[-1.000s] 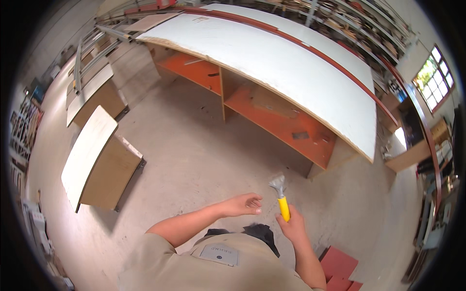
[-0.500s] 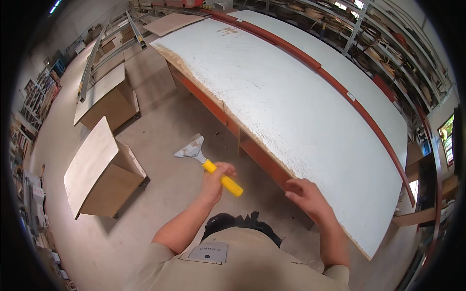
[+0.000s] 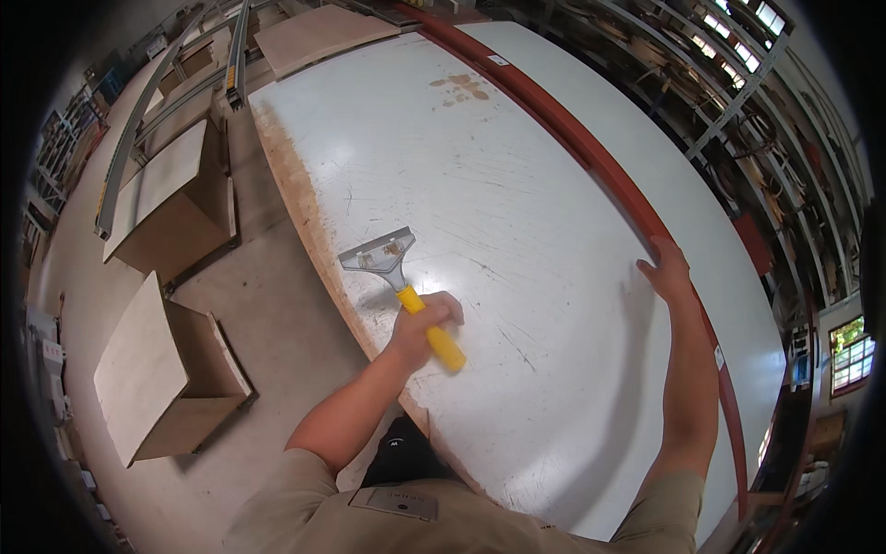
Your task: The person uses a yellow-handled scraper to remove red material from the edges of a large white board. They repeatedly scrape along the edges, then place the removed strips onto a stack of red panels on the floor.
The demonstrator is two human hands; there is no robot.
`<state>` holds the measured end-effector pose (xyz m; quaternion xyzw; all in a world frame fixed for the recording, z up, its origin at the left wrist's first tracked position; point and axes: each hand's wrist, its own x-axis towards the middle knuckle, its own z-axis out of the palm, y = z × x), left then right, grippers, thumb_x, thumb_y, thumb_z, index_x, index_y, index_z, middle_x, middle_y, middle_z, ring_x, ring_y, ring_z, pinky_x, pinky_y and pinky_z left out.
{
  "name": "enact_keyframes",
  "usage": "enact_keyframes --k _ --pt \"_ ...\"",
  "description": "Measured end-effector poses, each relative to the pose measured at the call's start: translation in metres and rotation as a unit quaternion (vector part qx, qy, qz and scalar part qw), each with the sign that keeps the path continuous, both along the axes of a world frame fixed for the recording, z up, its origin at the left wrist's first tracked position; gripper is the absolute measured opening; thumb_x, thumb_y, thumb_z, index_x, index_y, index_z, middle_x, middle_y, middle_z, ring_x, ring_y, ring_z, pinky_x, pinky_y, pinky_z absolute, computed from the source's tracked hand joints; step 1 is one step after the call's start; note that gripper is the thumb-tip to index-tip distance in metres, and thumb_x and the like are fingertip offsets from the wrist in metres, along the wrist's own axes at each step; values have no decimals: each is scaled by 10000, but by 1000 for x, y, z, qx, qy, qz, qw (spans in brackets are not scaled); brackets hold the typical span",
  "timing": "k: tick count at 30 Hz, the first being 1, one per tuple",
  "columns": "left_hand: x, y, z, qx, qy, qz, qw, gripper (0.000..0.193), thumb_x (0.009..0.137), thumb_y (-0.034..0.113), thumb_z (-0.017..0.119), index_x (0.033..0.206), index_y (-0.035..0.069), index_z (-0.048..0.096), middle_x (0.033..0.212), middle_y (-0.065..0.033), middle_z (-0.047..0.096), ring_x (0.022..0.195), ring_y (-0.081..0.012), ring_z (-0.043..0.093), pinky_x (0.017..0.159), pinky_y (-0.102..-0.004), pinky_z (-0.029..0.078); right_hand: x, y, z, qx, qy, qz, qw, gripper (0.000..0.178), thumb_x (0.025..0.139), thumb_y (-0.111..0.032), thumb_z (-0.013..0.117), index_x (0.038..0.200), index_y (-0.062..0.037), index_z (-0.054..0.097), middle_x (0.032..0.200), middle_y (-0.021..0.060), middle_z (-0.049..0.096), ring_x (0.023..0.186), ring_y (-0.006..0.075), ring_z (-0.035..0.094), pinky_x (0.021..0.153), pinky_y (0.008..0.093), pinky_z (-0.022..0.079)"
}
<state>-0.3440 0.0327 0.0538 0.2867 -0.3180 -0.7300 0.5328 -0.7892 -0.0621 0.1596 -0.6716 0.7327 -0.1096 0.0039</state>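
Note:
My left hand (image 3: 426,323) is closed round the yellow handle of a wide scraper (image 3: 377,254), held above the white worktable (image 3: 517,305). Its grey metal head points away from me and carries a brownish smudge. My right hand (image 3: 671,270) reaches across the tabletop to a long dark-red rail (image 3: 604,180). The thumb stands apart and the other fingers lie at the rail's near edge; whether they press on it I cannot tell. Scratches mark the white surface, and a brown stain (image 3: 460,90) lies toward its far end. The table's left edge is worn to bare brown board.
Two low wooden carts (image 3: 148,369) stand on the floor to the left. A brown board (image 3: 318,39) lies beyond the table's far end, beside long metal rails (image 3: 238,55). Metal shelving (image 3: 738,111) packed with curved strips runs along the right.
I have come closer to the table. The scraper, still in my left hand, is now over the tabletop instead of the floor. My right hand has gone from the table's near edge to the red rail.

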Motion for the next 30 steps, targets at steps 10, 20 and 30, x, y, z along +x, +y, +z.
enact_keyframes --k 10,20,30 --pt "10 -33 -26 22 62 -112 992 243 837 152 606 630 49 530 939 -170 637 892 -251 580 851 -390 447 -20 -155 -50 34 -20 -43 998 519 739 -83 727 1214 58 574 1175 246 643 1091 400 625 953 441 506" --pt "5 -31 -15 -13 -13 -92 996 244 823 141 619 628 82 485 924 -111 644 876 -187 567 787 -299 423 74 55 -36 39 -96 -83 991 557 697 -4 654 1226 62 494 1076 273 646 1008 460 641 916 465 504" --pt "-6 -15 -12 -43 -41 -26 998 125 781 143 631 780 22 659 848 -69 652 822 -147 596 749 -253 442 25 375 -40 46 -121 -185 974 592 715 -25 732 1266 32 526 1118 215 636 1027 359 627 935 413 498"
